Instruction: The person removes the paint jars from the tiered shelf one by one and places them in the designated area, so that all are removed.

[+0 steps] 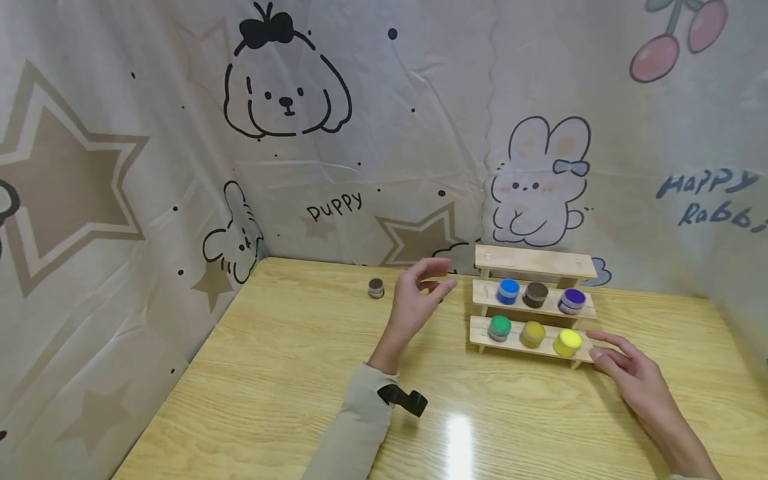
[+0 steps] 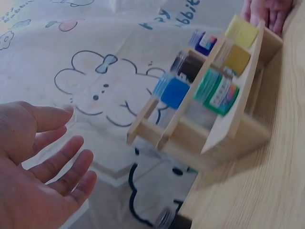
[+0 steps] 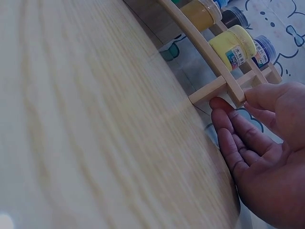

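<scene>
A three-step wooden rack (image 1: 534, 261) holds paint jars on its two lower shelves. The middle shelf carries a blue jar (image 1: 507, 292), a dark brown jar (image 1: 535, 295) and a purple jar (image 1: 572, 301). On the lowest shelf are a green jar (image 1: 499, 328), an ochre jar (image 1: 533, 335) and a yellow jar (image 1: 567, 343). My right hand (image 1: 637, 377) pinches the right end of the lowest shelf between thumb and fingers. My left hand (image 1: 417, 297) is raised left of the rack, its fingers loosely bent around nothing.
A small dark-lidded jar (image 1: 376, 289) stands at the back left of the wooden table (image 1: 288, 373). Another dark jar (image 2: 174, 220) is near the left hand, mostly hidden by it in the head view. A printed curtain (image 1: 372, 133) hangs behind the table.
</scene>
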`<state>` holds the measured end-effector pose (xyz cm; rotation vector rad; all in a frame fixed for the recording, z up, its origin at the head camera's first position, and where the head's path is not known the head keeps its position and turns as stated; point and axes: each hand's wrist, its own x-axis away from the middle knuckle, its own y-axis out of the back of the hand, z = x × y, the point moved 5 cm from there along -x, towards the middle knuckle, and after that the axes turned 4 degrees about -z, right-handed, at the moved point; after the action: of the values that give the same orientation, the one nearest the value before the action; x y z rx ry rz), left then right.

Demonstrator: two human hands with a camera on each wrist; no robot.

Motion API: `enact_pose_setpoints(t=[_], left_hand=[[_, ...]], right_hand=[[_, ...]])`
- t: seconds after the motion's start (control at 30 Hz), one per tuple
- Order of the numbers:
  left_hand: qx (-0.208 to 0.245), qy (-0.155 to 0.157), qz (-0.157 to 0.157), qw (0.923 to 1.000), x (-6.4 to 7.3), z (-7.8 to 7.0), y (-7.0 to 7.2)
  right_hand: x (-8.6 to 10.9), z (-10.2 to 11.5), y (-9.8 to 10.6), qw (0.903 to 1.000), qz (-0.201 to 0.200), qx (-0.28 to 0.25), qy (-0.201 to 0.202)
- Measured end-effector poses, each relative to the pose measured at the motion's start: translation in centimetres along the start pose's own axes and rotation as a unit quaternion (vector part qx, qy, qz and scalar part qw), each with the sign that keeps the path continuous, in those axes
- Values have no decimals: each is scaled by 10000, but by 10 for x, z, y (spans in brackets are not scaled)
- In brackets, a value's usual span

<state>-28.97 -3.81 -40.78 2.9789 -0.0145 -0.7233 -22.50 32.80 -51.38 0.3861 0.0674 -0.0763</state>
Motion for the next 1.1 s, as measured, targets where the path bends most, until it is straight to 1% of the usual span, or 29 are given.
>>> enact_pose_setpoints(t=[0.2, 0.4, 0.47, 0.67, 0.87, 1.0, 1.1], left_hand=[[25, 186, 92, 9998, 1, -1, -19], [201, 125, 83, 9997, 2, 0, -37], [208, 147, 98, 9996, 2, 2, -44], [-42, 306, 250, 9992, 2, 8, -62], [-184, 361, 288, 9988, 3, 14, -74], [-267, 460, 407, 9978, 4, 19, -82], [-416, 518, 463, 9967, 3, 22, -87]], right_hand=[[0, -1, 2, 10000, -3, -38, 63], [1, -1, 2, 9998, -8, 29, 190], [1, -1, 2, 9998, -11, 31, 200], [0, 0, 0, 9998, -65, 111, 125], [0, 0, -1, 9999, -53, 111, 32], [0, 0, 0, 9999, -51, 118, 58], [0, 0, 2, 9999, -52, 139, 55]])
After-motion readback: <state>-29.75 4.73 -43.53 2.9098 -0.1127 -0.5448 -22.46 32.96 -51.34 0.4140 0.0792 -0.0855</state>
